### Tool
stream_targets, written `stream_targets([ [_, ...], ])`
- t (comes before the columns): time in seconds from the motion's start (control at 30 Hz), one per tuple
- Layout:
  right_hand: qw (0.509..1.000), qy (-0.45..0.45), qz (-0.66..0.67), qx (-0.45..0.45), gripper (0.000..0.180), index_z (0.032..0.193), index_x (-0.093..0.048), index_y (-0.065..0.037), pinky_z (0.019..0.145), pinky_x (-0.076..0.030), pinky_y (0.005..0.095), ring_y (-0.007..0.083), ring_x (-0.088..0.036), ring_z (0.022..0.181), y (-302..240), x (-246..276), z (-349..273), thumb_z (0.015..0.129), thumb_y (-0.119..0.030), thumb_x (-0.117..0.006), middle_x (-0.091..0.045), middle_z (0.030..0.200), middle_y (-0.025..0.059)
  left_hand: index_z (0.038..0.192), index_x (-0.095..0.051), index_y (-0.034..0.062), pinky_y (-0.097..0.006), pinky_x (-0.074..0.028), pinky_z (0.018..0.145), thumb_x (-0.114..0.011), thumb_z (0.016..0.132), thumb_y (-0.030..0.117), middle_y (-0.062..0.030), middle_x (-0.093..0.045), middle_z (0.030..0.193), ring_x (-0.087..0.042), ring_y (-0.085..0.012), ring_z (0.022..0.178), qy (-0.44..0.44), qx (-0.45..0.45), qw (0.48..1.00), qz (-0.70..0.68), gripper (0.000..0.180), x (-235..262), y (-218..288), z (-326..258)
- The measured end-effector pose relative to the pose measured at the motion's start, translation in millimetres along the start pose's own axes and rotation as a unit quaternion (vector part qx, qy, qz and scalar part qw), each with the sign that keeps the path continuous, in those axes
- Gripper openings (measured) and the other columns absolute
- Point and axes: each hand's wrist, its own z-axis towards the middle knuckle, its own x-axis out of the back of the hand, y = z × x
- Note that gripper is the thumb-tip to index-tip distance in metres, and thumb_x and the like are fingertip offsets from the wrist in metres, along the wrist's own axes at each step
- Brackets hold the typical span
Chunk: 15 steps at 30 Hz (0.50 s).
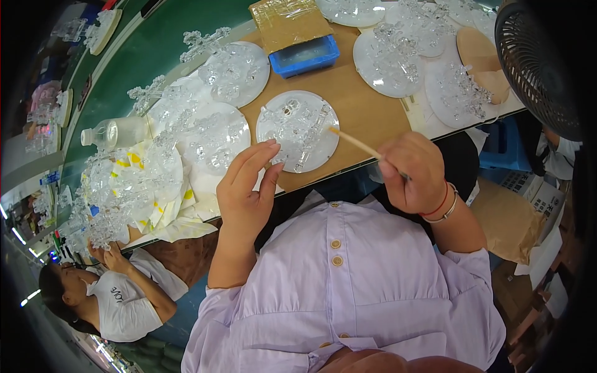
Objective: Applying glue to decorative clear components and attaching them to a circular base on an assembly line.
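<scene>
A round white disc [308, 160] with clear plastic pieces [292, 127] on it lies before me on brown board. My left hand [247, 186] is at the disc's left edge, thumb and fingers apart, with nothing visible between them. Whether its fingertips touch the disc, I cannot tell. My right hand [411, 174] is closed round a thin tan wooden stick [357, 143]. The stick slants down to the left, its tip over the right side of the disc by the clear pieces.
Beyond the disc stands a blue tray [305, 57] beside a taped cardboard box [291, 25]. More discs with clear pieces [233, 74] lie left and right. A clear bottle [115, 133] lies at left. A black fan [540, 68] stands at right. Another person [124, 292] sits at left.
</scene>
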Motion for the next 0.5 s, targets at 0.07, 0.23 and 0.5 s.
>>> stream_targets([
  [0.07,1.0,0.001,-0.022,-0.005,0.016,0.095,-0.049,-0.003,0.052,-0.041,0.0343,0.0258,-0.052,0.055,1.5,-0.7,0.0,0.083,0.002,-0.058,-0.062,0.076,0.0124,0.104,-0.066,0.0043,-0.031,-0.054,0.078,-0.071,0.075,-0.007,-0.0129,-0.068,0.103,-0.068,-0.0258,0.092,0.005,0.0,1.0,-0.009,0.032,-1.3,-0.5,-0.7],
  [0.23,1.0,-0.01,0.023,0.0,0.014,0.095,-0.05,-0.003,0.052,-0.041,0.0341,0.0258,-0.053,0.056,-9.8,-0.8,-8.5,0.084,0.002,-0.057,-0.062,0.079,0.0123,0.102,-0.066,0.005,-0.03,-0.054,0.076,-0.071,0.076,-0.007,-0.0123,-0.069,0.101,-0.068,-0.0252,0.089,0.018,-0.008,1.0,-0.006,0.029,-2.3,-0.3,-2.6],
  [0.5,1.0,0.007,-0.026,0.001,0.014,0.093,-0.05,-0.003,0.052,-0.041,0.0339,0.0251,-0.052,0.055,-0.2,-2.9,-3.6,0.083,0.002,-0.057,-0.061,0.077,0.0122,0.101,-0.067,0.0051,-0.03,-0.054,0.073,-0.072,0.075,-0.005,-0.0117,-0.069,0.1,-0.069,-0.0245,0.087,0.012,-0.011,1.0,0.001,0.028,-3.9,-1.2,-3.6],
])
